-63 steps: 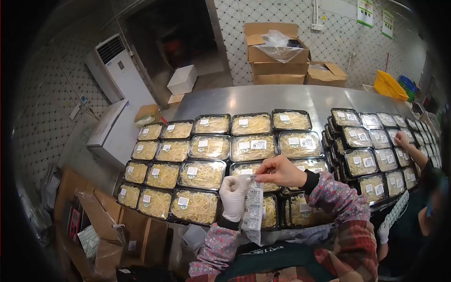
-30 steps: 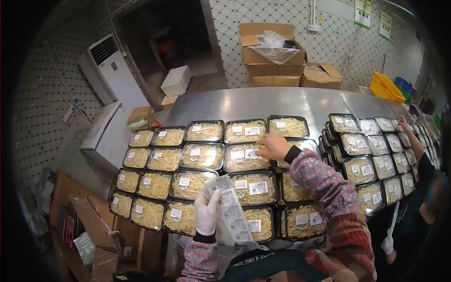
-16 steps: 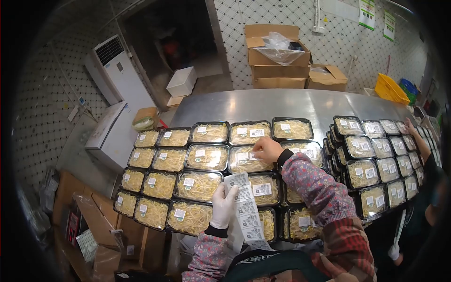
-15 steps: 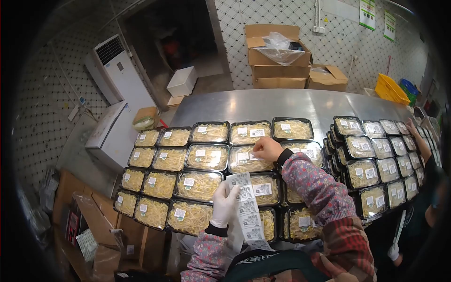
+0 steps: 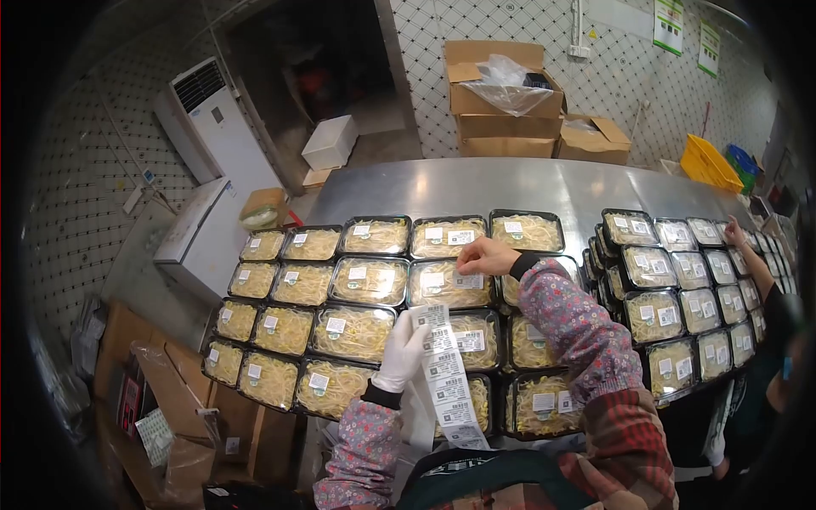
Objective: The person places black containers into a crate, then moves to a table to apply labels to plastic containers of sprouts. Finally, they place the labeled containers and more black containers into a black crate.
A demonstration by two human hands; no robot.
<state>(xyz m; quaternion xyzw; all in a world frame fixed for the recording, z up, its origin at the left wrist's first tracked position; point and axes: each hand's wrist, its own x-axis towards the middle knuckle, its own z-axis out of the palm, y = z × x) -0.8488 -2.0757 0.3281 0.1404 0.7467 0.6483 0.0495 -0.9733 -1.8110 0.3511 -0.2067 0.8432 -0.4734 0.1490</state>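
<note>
My left hand [image 5: 403, 350], in a white glove, is closed on a long strip of printed labels [image 5: 450, 378] that hangs down in front of me. My right hand [image 5: 489, 257] is bare, its fingers pinched over a black tray of bean sprouts [image 5: 425, 293] with a clear cover. Right at those fingertips is a small printed label [image 5: 469, 280], over the right part of that cover. A second white label [image 5: 433, 279] sits on the same tray. To the left, several sprout trays [image 5: 353, 331] each carry one visible label; the tray behind [image 5: 448, 237] has two.
Stacked sprout trays [image 5: 653, 265] stand to the right, where another person's hand [image 5: 735, 231] reaches over them. The steel table [image 5: 442, 183] extends behind the rows. Cardboard boxes [image 5: 506, 132] and a yellow crate [image 5: 710, 161] are at the back; an opened carton [image 5: 183, 382] stands at lower left.
My right hand has shifted slightly up and back, showing more of the label by its fingertips. My left hand and the label strip have moved slightly left and down.
</note>
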